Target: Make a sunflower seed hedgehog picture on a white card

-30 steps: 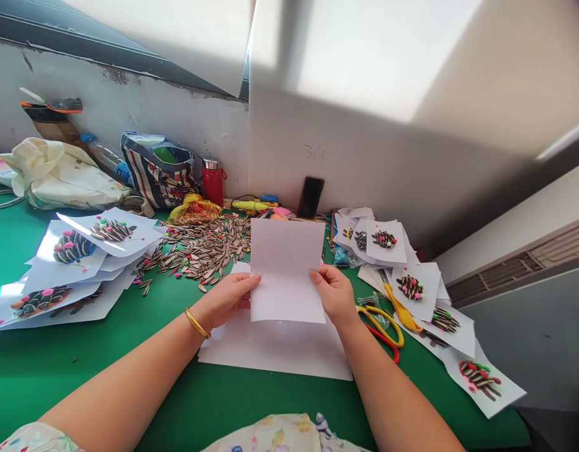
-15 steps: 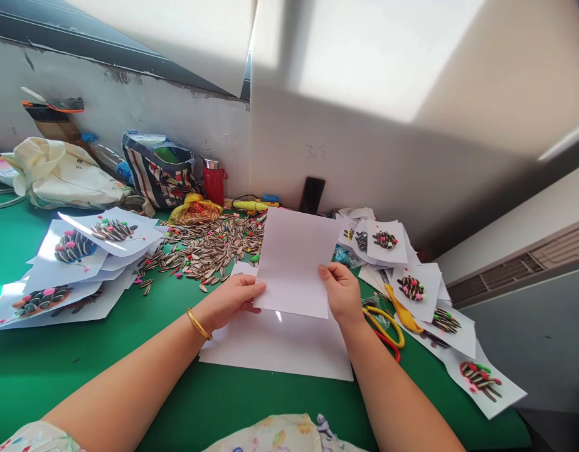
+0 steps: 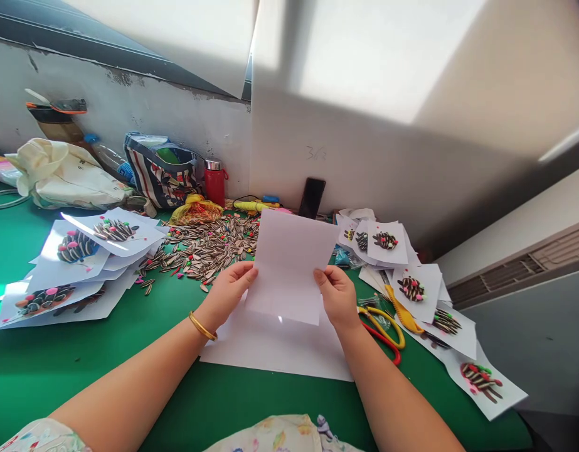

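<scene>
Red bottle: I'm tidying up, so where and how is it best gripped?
Take the red bottle by its upright body, below the silver lid, probably from the right: the striped bag crowds its left and the yellow bag its lower front.

White rectangular sheet [image 3: 289, 270], slightly tilted, held by both side edges, above white paper [image 3: 280, 351]

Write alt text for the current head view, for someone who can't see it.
The left hand and right hand hold a small white sheet above larger white paper on a green table. Striped seeds lie scattered beyond, with decorated papers on both sides.
</scene>
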The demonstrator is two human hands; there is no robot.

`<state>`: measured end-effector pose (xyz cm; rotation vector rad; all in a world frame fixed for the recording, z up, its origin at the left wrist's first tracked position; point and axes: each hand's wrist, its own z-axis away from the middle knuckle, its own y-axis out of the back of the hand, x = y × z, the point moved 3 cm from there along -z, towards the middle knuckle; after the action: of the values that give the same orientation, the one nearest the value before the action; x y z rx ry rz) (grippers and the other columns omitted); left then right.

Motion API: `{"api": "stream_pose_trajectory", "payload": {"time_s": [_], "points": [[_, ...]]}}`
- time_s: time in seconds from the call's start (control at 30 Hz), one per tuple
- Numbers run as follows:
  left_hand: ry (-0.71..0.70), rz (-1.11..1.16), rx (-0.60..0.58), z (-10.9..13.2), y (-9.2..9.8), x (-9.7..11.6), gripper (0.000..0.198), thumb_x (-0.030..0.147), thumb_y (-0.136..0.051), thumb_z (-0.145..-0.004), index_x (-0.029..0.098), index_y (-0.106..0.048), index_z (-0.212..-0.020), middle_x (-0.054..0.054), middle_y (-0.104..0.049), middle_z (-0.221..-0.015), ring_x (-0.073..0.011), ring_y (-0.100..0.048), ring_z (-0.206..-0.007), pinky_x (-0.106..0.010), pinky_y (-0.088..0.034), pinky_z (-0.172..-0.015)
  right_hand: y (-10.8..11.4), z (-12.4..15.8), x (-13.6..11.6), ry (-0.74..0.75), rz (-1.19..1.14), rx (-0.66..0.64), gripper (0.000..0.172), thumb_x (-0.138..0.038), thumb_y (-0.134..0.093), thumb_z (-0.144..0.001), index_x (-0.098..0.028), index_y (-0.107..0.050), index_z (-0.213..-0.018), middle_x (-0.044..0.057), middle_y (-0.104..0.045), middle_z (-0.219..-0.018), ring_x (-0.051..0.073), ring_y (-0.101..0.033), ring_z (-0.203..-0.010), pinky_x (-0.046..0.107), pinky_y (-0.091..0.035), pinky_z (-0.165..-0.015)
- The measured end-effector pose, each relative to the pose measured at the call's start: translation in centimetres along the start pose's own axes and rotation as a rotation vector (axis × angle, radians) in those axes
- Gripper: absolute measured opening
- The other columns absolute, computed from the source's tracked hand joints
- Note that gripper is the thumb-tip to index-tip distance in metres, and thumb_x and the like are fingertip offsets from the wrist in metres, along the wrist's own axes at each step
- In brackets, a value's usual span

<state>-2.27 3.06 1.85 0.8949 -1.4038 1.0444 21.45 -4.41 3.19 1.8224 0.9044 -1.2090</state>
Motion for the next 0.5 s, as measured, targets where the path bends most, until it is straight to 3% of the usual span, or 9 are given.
{"api": "stream_pose_trajectory", "payload": {"time_s": [0.1, 0.23, 0.3, 0.37, 0.43, 0.5], "points": [[0.126, 0.236, 0.054, -0.1, 0.1, 0.1, 0.040, 0.048, -0.082, -0.068, 0.019, -0.073, -0.094, -0.004, -0.072, -0.083, -0.0176, -0.064, -0.075, -0.027, -0.050, -0.068, -1.2, 0.8, -0.1, 0.005, -0.034, -0.125, 0.032, -0.052, -0.063, -0.085, -0.021, -0.062, -0.075, -0.001, -0.050, -0.063, 0.014, -0.043, -0.059, 0.028, -0.037, -0.056], [0.197, 0.287, 0.076, -0.3, 0.8, 0.6, 0.041, 0.045, -0.086, -0.063, 0.018, -0.074, -0.090, -0.006, -0.073, -0.082, -0.0200, -0.066, -0.075, -0.031, -0.054, -0.071, -1.4, 0.6, -0.1, -0.031, -0.128, -0.295, 0.030, -0.052, -0.064, -0.084, -0.022, -0.065, -0.085, 0.000, -0.059, -0.070, 0.016, -0.055, -0.063, 0.030, -0.047, -0.061], [0.196, 0.231, 0.078, -0.4, 1.3, 0.9, 0.040, 0.047, -0.085, -0.063, 0.018, -0.074, -0.089, -0.006, -0.073, -0.082, -0.0206, -0.066, -0.072, -0.030, -0.053, -0.065, -0.2, 0.1, -0.7, 0.024, -0.172, -0.229, 0.032, -0.051, -0.063, -0.085, -0.023, -0.064, -0.099, 0.003, -0.065, -0.081, 0.018, -0.061, -0.071, 0.033, -0.052, -0.069], [0.176, 0.105, 0.057, -0.3, 1.5, 1.4, 0.040, 0.050, -0.083, -0.065, 0.018, -0.075, -0.087, -0.007, -0.073, -0.081, -0.0209, -0.065, -0.068, -0.030, -0.050, -0.060, 1.6, -0.3, -2.3, 0.149, -0.145, -0.069, 0.034, -0.046, -0.059, -0.089, -0.024, -0.059, -0.116, 0.006, -0.067, -0.095, 0.019, -0.064, -0.082, 0.036, -0.054, -0.077], [0.120, -0.079, -0.003, 0.1, 1.1, 2.3, 0.038, 0.052, -0.079, -0.069, 0.018, -0.077, -0.084, -0.007, -0.074, -0.081, -0.0215, -0.064, -0.067, -0.029, -0.047, -0.058, 3.2, 0.1, -5.0, 0.344, 0.033, 0.099, 0.036, -0.038, -0.056, -0.093, -0.026, -0.054, -0.127, 0.009, -0.065, -0.109, 0.021, -0.064, -0.095, 0.039, -0.053, -0.084], [0.005, -0.287, -0.091, 1.0, 0.0, 3.8, 0.032, 0.050, -0.073, -0.076, 0.018, -0.077, -0.079, -0.007, -0.074, -0.080, -0.0219, -0.063, -0.068, -0.029, -0.044, -0.058, 3.3, 1.4, -8.6, 0.610, 0.335, 0.106, 0.037, -0.031, -0.059, -0.092, -0.027, -0.054, -0.129, 0.010, -0.064, -0.118, 0.025, -0.061, -0.107, 0.043, -0.049, -0.093]]}}
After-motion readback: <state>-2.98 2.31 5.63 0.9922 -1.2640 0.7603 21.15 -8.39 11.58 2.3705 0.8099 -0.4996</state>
